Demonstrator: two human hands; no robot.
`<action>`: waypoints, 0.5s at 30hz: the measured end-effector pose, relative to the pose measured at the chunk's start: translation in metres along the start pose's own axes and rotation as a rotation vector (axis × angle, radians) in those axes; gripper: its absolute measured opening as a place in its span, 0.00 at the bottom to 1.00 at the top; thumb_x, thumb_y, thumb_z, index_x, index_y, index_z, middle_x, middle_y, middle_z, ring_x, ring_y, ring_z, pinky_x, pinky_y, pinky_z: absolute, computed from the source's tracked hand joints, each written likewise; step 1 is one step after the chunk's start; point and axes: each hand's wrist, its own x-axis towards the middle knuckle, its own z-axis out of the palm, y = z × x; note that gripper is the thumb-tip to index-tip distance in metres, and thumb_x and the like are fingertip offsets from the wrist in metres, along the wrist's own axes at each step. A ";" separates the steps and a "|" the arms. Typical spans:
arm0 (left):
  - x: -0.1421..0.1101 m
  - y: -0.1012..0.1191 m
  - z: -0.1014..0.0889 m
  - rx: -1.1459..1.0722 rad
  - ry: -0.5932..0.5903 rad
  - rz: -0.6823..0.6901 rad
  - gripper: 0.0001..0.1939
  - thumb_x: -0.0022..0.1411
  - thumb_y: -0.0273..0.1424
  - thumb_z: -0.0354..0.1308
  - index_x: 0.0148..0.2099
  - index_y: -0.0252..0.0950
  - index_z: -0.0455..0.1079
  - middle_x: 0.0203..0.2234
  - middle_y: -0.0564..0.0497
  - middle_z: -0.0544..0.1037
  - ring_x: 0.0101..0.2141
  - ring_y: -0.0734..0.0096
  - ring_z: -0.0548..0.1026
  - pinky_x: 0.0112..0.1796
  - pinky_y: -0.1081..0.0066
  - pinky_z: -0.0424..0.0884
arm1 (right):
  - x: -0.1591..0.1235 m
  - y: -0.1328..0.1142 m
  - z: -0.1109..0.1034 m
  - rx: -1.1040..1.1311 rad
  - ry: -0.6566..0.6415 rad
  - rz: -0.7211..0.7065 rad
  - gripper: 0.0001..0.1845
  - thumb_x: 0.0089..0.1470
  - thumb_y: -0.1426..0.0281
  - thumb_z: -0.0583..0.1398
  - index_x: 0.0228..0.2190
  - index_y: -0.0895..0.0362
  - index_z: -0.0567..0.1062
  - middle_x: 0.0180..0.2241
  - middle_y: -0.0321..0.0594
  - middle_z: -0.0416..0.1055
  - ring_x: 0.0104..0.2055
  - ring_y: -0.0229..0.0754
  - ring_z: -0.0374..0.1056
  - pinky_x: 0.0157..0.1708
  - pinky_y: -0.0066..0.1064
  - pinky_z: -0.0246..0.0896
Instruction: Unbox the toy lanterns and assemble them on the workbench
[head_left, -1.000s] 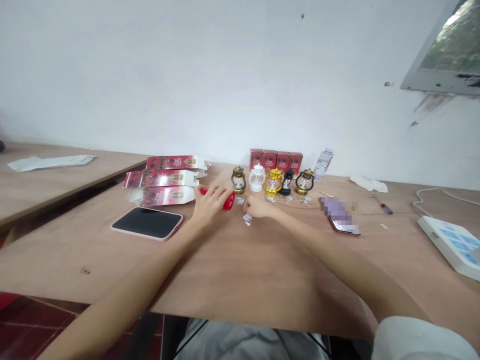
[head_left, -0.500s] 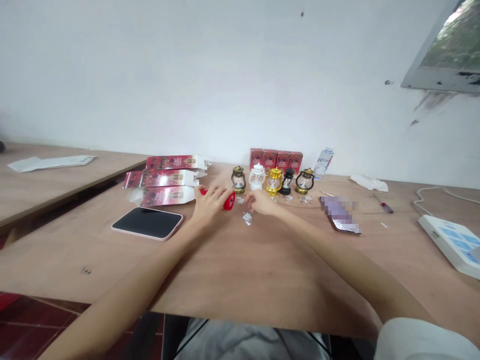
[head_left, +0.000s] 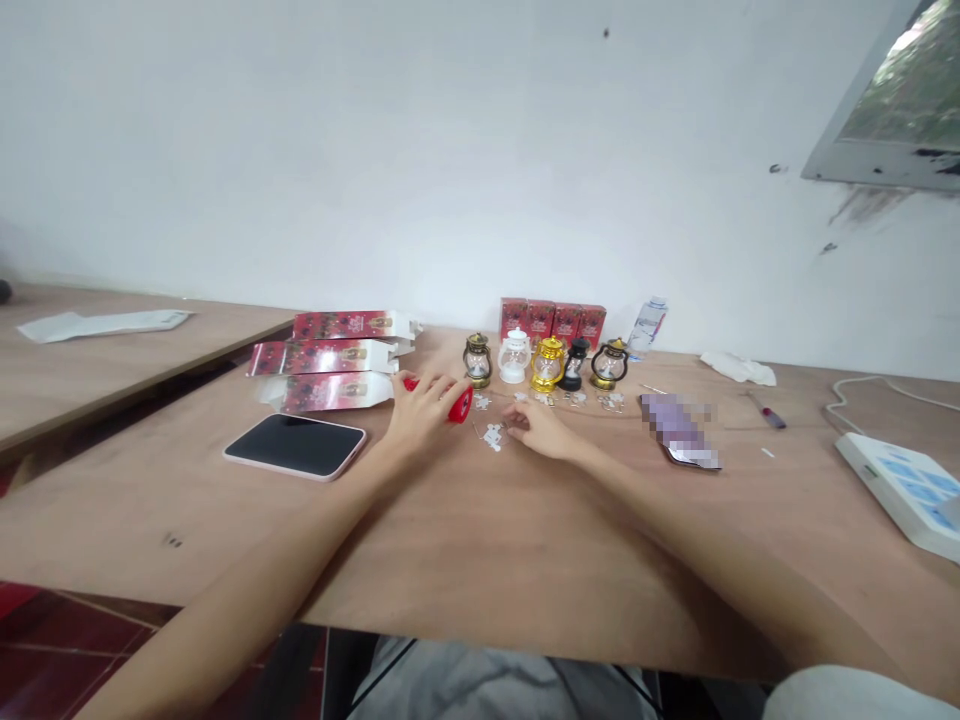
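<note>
My left hand (head_left: 421,408) is wrapped over a red lantern (head_left: 460,402) that lies on its side, its round base facing right. The fingers cover most of its body. My right hand (head_left: 541,424) is just right of a small pile of white pieces (head_left: 493,436), its fingers curled toward the thumb. Whether a small piece is between those fingertips I cannot make out. Behind the hands stand a bronze lantern (head_left: 477,362), a white lantern (head_left: 514,357), a gold lantern (head_left: 547,365), a black lantern (head_left: 574,365) and another bronze lantern (head_left: 609,364). Small white pieces (head_left: 611,401) lie before them.
Opened red boxes (head_left: 337,391) and a phone (head_left: 295,446) lie at left. Red boxes (head_left: 541,318) and a bottle (head_left: 648,325) stand by the wall. Rightward are a second phone (head_left: 679,430), a screwdriver (head_left: 769,412), tissue (head_left: 739,366) and a white device (head_left: 904,490).
My right hand has drawn back right and slightly toward me, away from the lantern's base. My left hand and the red lantern stay nearly in place.
</note>
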 end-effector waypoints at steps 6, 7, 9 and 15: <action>-0.001 0.000 0.000 0.003 0.026 0.013 0.19 0.56 0.29 0.55 0.51 0.40 0.65 0.41 0.45 0.76 0.41 0.55 0.70 0.42 0.52 0.54 | -0.018 -0.003 0.010 -0.001 0.109 -0.007 0.14 0.47 0.78 0.60 0.38 0.59 0.73 0.39 0.43 0.68 0.39 0.40 0.66 0.43 0.36 0.63; -0.001 0.000 0.001 0.003 0.028 0.011 0.19 0.56 0.29 0.56 0.51 0.39 0.65 0.40 0.45 0.76 0.42 0.55 0.70 0.42 0.52 0.54 | -0.022 -0.005 0.012 0.006 0.138 0.005 0.14 0.47 0.78 0.60 0.39 0.59 0.72 0.39 0.43 0.68 0.39 0.40 0.66 0.43 0.36 0.63; -0.001 -0.001 0.002 0.005 0.031 0.011 0.19 0.56 0.29 0.56 0.51 0.39 0.65 0.41 0.45 0.76 0.42 0.55 0.70 0.43 0.52 0.53 | -0.027 -0.008 0.016 0.024 0.188 0.006 0.13 0.48 0.76 0.60 0.39 0.58 0.71 0.38 0.42 0.67 0.38 0.40 0.66 0.41 0.36 0.63; -0.001 -0.002 0.003 0.008 0.030 0.026 0.19 0.56 0.28 0.55 0.52 0.40 0.64 0.41 0.44 0.76 0.42 0.56 0.70 0.44 0.52 0.53 | -0.031 -0.019 0.021 -0.039 0.191 -0.079 0.01 0.49 0.73 0.61 0.28 0.56 0.73 0.32 0.38 0.68 0.40 0.43 0.64 0.44 0.37 0.59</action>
